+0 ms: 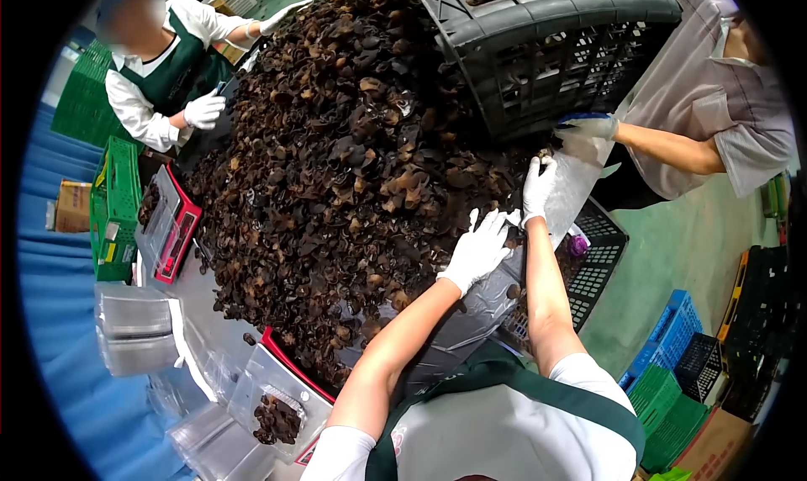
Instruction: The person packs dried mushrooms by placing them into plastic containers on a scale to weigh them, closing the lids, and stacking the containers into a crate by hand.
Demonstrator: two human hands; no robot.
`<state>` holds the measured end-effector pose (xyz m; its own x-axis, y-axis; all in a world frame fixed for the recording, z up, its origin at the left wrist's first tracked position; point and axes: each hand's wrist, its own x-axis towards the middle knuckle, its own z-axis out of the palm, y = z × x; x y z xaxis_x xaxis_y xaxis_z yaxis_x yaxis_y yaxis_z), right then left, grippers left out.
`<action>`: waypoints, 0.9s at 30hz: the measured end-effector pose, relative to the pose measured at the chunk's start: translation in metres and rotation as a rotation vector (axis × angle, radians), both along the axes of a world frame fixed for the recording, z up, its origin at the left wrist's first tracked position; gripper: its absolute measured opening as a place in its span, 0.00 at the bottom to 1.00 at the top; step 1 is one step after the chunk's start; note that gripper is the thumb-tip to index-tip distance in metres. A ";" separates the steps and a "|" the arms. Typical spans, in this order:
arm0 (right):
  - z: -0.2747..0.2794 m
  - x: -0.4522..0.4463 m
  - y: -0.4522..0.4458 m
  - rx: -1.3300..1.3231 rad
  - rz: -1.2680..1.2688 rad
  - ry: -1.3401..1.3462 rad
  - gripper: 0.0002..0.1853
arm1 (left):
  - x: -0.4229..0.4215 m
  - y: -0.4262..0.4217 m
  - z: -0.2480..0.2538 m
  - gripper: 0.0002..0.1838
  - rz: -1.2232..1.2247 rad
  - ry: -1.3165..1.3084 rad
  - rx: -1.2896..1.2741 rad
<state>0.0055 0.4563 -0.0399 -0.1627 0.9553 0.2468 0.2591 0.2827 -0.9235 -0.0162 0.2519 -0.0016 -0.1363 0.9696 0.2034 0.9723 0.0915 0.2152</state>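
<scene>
A large heap of dark brown, dried fungus-like pieces (336, 145) covers the table. My left hand (477, 251), in a white glove, rests at the heap's right edge with its fingers spread. Just right of it, my right hand (539, 188), also gloved, reaches farther forward, its fingertips at a small dark piece; whether it grips the piece is unclear. Above the heap a black crate (555, 69) is tipped on its side, with a co-worker's gloved hand (588, 126) at its lower edge.
Another co-worker (168, 69) stands at the far left. Red-edged scales (179, 237) and clear plastic containers (134, 330) line the left side. A black crate (598, 258) sits right of my forearm; blue (664, 334) and green crates (664, 409) stand at lower right.
</scene>
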 end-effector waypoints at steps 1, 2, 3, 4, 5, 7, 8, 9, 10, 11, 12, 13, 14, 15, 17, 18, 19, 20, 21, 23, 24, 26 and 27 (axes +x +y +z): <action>0.004 0.001 -0.002 0.002 0.002 -0.002 0.12 | 0.000 -0.003 0.004 0.27 0.006 -0.046 0.006; 0.008 0.001 -0.005 0.026 -0.036 -0.035 0.13 | 0.000 -0.006 0.008 0.27 0.011 -0.092 0.012; 0.012 0.002 -0.009 0.048 -0.075 -0.070 0.13 | 0.001 -0.009 0.011 0.27 0.019 -0.094 0.022; 0.012 0.003 -0.010 0.049 -0.078 -0.073 0.13 | 0.002 -0.012 0.011 0.27 0.017 -0.097 0.022; 0.014 0.004 -0.010 0.011 -0.083 -0.093 0.14 | 0.001 -0.014 0.010 0.26 0.026 -0.099 0.016; 0.019 0.003 -0.014 0.056 -0.122 -0.121 0.14 | 0.002 -0.016 0.008 0.26 0.041 -0.148 -0.004; 0.014 0.003 -0.011 0.060 -0.122 -0.118 0.14 | 0.004 -0.017 0.007 0.26 0.041 -0.146 0.000; 0.007 0.002 -0.007 0.075 -0.137 -0.098 0.14 | 0.005 -0.019 0.006 0.26 0.033 -0.146 -0.032; 0.006 0.001 -0.006 0.089 -0.150 -0.077 0.15 | 0.005 -0.021 0.007 0.26 0.027 -0.145 -0.065; 0.004 0.001 -0.006 0.139 -0.162 -0.075 0.13 | 0.004 -0.024 0.009 0.27 0.017 -0.167 -0.065; 0.003 0.003 -0.006 0.147 -0.138 -0.067 0.11 | 0.004 -0.025 0.010 0.27 0.025 -0.163 -0.063; 0.003 0.003 -0.007 0.152 -0.142 -0.058 0.10 | 0.004 -0.026 0.010 0.27 0.016 -0.145 -0.057; 0.000 0.003 -0.007 0.159 -0.140 -0.048 0.09 | 0.004 -0.027 0.010 0.27 0.014 -0.126 -0.050; -0.011 0.003 0.000 0.188 -0.127 -0.014 0.10 | 0.004 -0.027 0.008 0.27 0.011 -0.085 -0.045; -0.009 0.003 -0.001 0.195 -0.119 -0.018 0.10 | 0.003 -0.028 0.007 0.29 0.008 -0.073 -0.034; -0.010 0.005 0.001 0.192 -0.112 -0.049 0.10 | 0.002 -0.028 0.009 0.30 0.004 -0.102 -0.027; -0.014 0.005 0.004 0.204 -0.124 -0.048 0.11 | 0.002 -0.030 0.014 0.32 0.004 -0.092 -0.012; -0.012 0.004 0.003 0.214 -0.141 -0.052 0.11 | 0.003 -0.031 0.020 0.34 0.018 -0.097 0.018; -0.012 0.006 0.003 0.210 -0.139 -0.031 0.11 | 0.004 -0.032 0.026 0.34 0.029 -0.208 0.002; -0.003 0.005 -0.004 0.167 -0.190 -0.025 0.11 | 0.004 -0.035 0.029 0.35 0.018 -0.071 0.100; -0.003 0.005 -0.007 0.178 -0.211 -0.001 0.11 | 0.004 -0.036 0.023 0.35 0.023 -0.071 0.101; -0.004 0.007 -0.009 0.183 -0.212 0.017 0.11 | 0.003 -0.038 0.022 0.34 -0.001 -0.158 0.108; -0.005 0.008 -0.010 0.186 -0.218 0.035 0.10 | 0.005 -0.041 0.022 0.33 0.000 -0.275 0.060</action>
<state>0.0136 0.4461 -0.0451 0.0528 0.9046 0.4230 0.3015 0.3894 -0.8703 -0.0112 0.2108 0.0204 -0.1943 0.9568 0.2162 0.8767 0.0704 0.4759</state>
